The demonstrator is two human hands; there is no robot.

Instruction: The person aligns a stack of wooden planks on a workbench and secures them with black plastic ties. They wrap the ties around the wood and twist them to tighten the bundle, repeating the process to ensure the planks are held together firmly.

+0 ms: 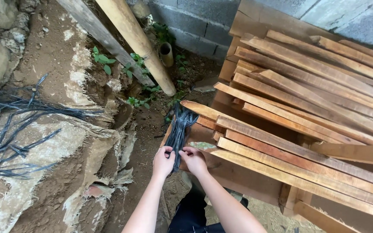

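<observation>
Down at six o'clock, two bare forearms rise from the bottom edge over dark trousers. Both hands meet just below the middle of the view. The left hand (163,162) is curled around the lower end of a bundle of dark straps (180,129), fingers wrapped on its left side. The right hand (194,160) pinches the same end from the right, thumb and fingers closed on the straps, touching the left hand's fingertips. The bundle runs up toward twelve o'clock from the hands and fans out a little at its top, lying over the near corner of a stack of planks (307,129).

That stack fills the view from three o'clock to one o'clock, reddish-brown boards laid roughly parallel, some crossing at slight angles.

At nine o'clock, more loose dark strands (9,129) sprawl over torn sacking (96,151) on bare earth, well apart from the hands.

Farther off, at eleven to twelve o'clock, a bamboo pole (137,41) leans beside a grey board (100,34), with small green weeds (102,58) at their base. Beyond, at twelve to one o'clock, stands a grey block wall (195,19).
</observation>
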